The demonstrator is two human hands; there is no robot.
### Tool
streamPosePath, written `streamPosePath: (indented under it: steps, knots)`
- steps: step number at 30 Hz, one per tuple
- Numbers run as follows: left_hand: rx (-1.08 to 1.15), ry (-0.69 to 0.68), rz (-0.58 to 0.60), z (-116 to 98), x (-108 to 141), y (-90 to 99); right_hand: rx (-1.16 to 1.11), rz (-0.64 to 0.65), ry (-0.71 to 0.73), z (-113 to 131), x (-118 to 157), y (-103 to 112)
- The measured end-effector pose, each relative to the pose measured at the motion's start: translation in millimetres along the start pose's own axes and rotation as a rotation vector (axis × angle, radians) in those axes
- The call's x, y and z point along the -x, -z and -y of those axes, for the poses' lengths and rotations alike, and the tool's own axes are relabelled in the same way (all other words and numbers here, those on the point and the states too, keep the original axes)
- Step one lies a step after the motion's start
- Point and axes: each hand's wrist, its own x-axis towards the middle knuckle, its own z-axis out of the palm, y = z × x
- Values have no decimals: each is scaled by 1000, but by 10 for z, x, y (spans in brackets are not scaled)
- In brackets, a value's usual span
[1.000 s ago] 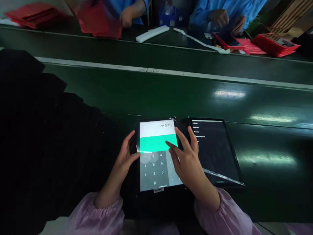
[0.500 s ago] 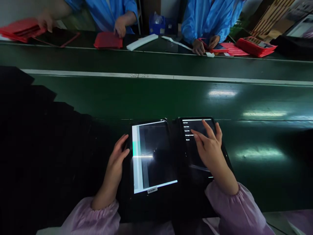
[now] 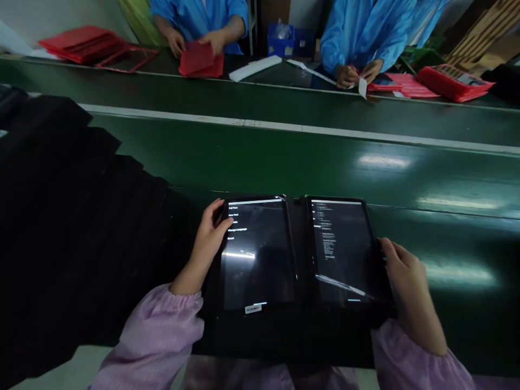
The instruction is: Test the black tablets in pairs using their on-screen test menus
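Two dark tablets lie side by side in front of me. The left tablet shows a short menu of white text, with a small label at its bottom edge. My left hand holds its upper left edge, fingers at the side and thumb tip over the menu. On the right tablet is a column of small text. My right hand is on this tablet's right edge, with the thumb near the top face and the other fingers partly hidden.
A tall dark stack rises at the left. Beyond the green surface, two people in blue handle red pouches and a white strip. More red pouches lie at the far right, and a blue bin stands behind.
My right hand has left the right screen for its right edge. My left thumb has moved onto the left screen. The left display changed from light bands to a menu; the right one now shows detailed text.
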Motion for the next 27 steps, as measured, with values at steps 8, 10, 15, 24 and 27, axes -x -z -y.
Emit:
streamPosePath:
  steps: [8, 10, 15, 24, 27]
  knots:
    - [87, 102, -84, -76, 80, 125, -36, 22, 35, 58, 126, -58]
    - [99, 115, -87, -97, 90, 118, -36, 8, 104, 124, 135, -33]
    - [87, 97, -86, -83, 88, 121, -42, 57, 640, 537, 287, -61]
    - [51, 45, -18, 38, 129, 192, -9, 229, 892, 688, 322, -216]
    - [23, 12, -6, 54, 105, 186, -22, 144, 803, 593, 183, -89]
